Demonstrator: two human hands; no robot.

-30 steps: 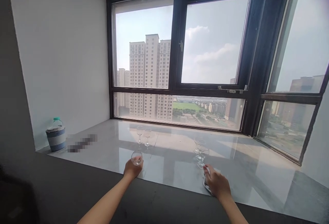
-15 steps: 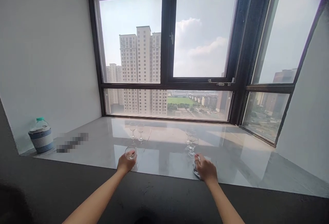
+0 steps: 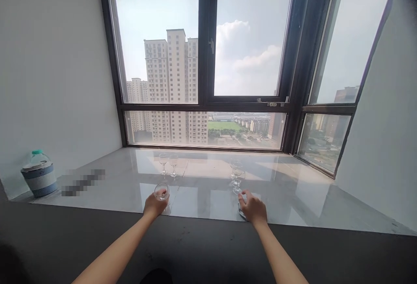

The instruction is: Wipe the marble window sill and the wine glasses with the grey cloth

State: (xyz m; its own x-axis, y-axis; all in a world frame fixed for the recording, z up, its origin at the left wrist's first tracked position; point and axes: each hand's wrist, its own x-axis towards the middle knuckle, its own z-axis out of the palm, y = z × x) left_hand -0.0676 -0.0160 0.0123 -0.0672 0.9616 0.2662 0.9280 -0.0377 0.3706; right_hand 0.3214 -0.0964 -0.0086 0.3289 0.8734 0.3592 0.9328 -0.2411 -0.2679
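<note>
- Head view: left hand [image 3: 155,204] wraps closed around a clear glass [image 3: 160,192], rim above its fingers.
- Right hand [image 3: 254,208], fingers partly curled, is at the foot of a stemmed glass [image 3: 239,174]; cannot tell whether it grips.
- Two more glasses [image 3: 173,162] stand beyond the left hand.

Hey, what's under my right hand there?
Under your right hand, a greyish item shows against the glossy grey tiled sill. Only its left side is visible; your hand covers the rest, so I can't tell what it is.
</note>
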